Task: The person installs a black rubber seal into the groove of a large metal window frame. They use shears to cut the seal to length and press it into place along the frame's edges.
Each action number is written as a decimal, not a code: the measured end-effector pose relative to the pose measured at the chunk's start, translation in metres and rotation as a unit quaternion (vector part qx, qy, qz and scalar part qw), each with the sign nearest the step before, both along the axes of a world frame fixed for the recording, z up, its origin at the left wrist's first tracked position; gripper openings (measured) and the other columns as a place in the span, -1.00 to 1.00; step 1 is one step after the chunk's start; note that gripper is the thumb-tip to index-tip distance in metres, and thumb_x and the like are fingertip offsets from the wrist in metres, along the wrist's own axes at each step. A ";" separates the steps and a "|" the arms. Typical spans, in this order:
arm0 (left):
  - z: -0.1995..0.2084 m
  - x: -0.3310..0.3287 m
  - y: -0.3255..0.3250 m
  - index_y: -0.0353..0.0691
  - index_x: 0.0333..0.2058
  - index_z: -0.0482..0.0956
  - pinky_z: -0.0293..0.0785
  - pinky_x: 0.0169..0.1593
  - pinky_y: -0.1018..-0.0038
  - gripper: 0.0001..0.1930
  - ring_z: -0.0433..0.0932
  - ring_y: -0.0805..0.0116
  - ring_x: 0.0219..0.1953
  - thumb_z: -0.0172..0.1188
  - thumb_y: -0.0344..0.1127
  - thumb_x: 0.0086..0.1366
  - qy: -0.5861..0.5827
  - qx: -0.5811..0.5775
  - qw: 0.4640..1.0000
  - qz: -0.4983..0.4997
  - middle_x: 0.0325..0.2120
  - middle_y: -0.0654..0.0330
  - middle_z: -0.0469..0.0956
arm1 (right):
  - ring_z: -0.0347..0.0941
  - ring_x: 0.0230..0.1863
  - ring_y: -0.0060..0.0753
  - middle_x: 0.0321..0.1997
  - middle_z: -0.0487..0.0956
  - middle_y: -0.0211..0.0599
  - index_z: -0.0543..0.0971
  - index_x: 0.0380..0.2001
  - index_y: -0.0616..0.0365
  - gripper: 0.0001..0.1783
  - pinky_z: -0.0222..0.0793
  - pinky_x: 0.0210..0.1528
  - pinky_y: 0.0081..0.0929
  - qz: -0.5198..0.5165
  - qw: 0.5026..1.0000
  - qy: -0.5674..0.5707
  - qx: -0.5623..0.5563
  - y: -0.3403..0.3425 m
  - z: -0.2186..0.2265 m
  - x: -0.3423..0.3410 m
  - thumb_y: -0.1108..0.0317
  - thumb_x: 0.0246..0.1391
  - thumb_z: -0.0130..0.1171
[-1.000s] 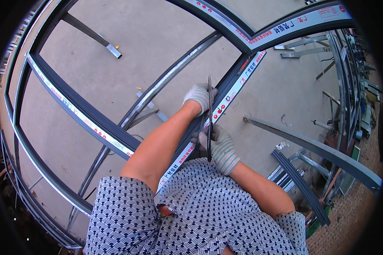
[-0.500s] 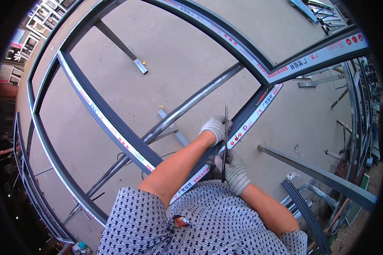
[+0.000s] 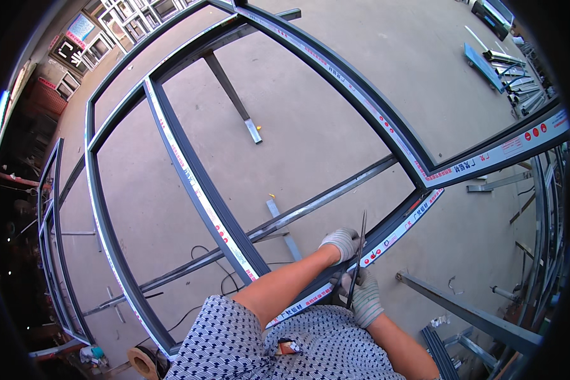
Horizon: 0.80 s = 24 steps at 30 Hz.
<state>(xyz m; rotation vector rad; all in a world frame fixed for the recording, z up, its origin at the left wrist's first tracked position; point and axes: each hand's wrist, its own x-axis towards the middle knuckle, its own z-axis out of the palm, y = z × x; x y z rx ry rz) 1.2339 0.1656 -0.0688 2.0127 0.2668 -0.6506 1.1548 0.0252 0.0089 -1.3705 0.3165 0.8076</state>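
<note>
A large dark metal frame (image 3: 182,142) with white protective film on its faces spreads out before me. My left hand (image 3: 342,244), in a white striped glove with grey fingertips, is closed at the inner edge of the near rail (image 3: 310,295). What its fingers grip is hidden. A long thin dark strip (image 3: 362,231) rises past those fingertips and crosses the rail at a slant. Lower down, my right hand (image 3: 365,297), gloved alike, has its fingers closed round the strip, close against my patterned shirt.
Metal support bars (image 3: 323,200) run beneath the frame over a grey floor (image 3: 285,114). To the right a square metal beam (image 3: 468,310) juts out. A blue piece (image 3: 484,66) lies beside metal offcuts at the far right. A brown roll (image 3: 144,362) stands at the lower left.
The view has tilted up and to the left, so the frame and hands sit lower and farther right. Both hands stay at the same part of the rail, with the strip between them.
</note>
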 end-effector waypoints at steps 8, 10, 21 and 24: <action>0.006 -0.009 0.005 -0.18 -0.06 0.65 0.50 0.02 0.18 -0.59 0.62 -0.12 -0.09 0.05 -0.02 0.32 0.012 0.045 0.998 -0.043 -0.18 -0.12 0.65 | 0.64 -0.09 -0.23 -0.11 0.61 -0.17 0.37 -0.08 0.19 -0.71 0.65 -0.10 -0.36 0.017 0.999 -0.030 -0.010 -0.005 -0.015 -0.001 0.37 0.24 0.22; 0.005 -0.009 0.005 -0.17 -0.05 0.65 0.50 0.03 0.18 -0.58 0.61 -0.12 -0.08 0.05 -0.03 0.32 0.015 0.037 0.998 -0.042 -0.17 -0.12 0.65 | 0.64 -0.09 -0.23 -0.11 0.61 -0.18 0.37 -0.07 0.19 -0.70 0.65 -0.10 -0.36 0.005 1.000 -0.016 0.002 -0.005 -0.014 -0.003 0.37 0.23 0.23; 0.004 -0.020 0.010 -0.17 -0.05 0.66 0.50 0.05 0.21 -0.60 0.62 -0.09 -0.06 0.09 -0.06 0.29 0.015 0.053 0.997 -0.057 -0.16 -0.11 0.64 | 0.63 -0.11 -0.26 -0.08 0.59 -0.19 0.37 0.06 0.27 -0.61 0.62 -0.08 -0.37 0.009 0.999 -0.032 -0.006 -0.005 -0.030 -0.005 0.40 0.24 0.22; 0.006 -0.021 0.007 -0.16 -0.11 0.69 0.52 -0.02 0.19 -0.61 0.64 -0.10 -0.14 0.12 0.00 0.33 -0.004 0.083 0.996 -0.044 -0.24 -0.11 0.66 | 0.57 -0.21 -0.42 -0.18 0.62 -0.21 0.47 -0.03 0.35 -0.69 0.52 -0.12 -0.47 0.042 0.996 -0.059 -0.053 0.000 -0.015 -0.007 0.41 0.22 0.20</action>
